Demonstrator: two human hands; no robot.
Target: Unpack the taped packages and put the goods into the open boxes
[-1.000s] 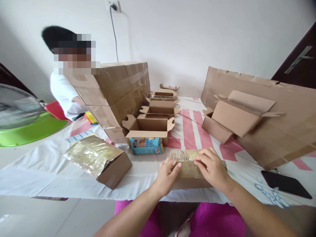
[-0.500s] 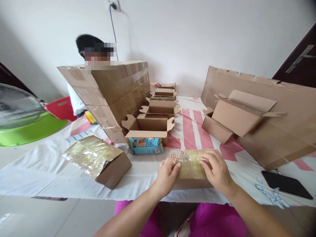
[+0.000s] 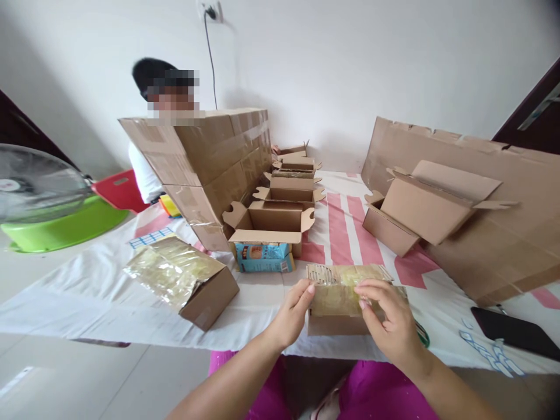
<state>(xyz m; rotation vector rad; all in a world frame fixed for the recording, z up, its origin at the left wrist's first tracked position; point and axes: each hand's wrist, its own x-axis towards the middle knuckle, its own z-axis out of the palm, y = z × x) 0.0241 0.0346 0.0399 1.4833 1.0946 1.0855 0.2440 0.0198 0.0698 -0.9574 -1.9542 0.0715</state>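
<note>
A small cardboard box (image 3: 335, 324) lies before me at the table's front edge, with yellowish clear packing tape (image 3: 335, 298) across its top. My left hand (image 3: 294, 312) is closed at the box's left end, thumb against the fingers at the taped corner. Above the right part of the lid is my right hand (image 3: 390, 318), its thumb and fingertips closed on a shiny bit of the tape. A blue packet (image 3: 265, 258) stands behind, against an open carton (image 3: 273, 220). To the left rests another taped box (image 3: 210, 300).
Stacked cartons (image 3: 205, 157) form a wall at left, with a person (image 3: 142, 175) behind it. Several open boxes run back in a row. Right are a tilted open box (image 3: 426, 207), a large cardboard sheet (image 3: 490, 245) and a black tablet-like object (image 3: 516, 331). A green-based fan (image 3: 65, 224) stands left.
My right hand has lifted slightly from the lid and turned, fingers still together. My left hand stays at the left end. The view has shifted slightly; a green curved edge now shows beside my right wrist.
</note>
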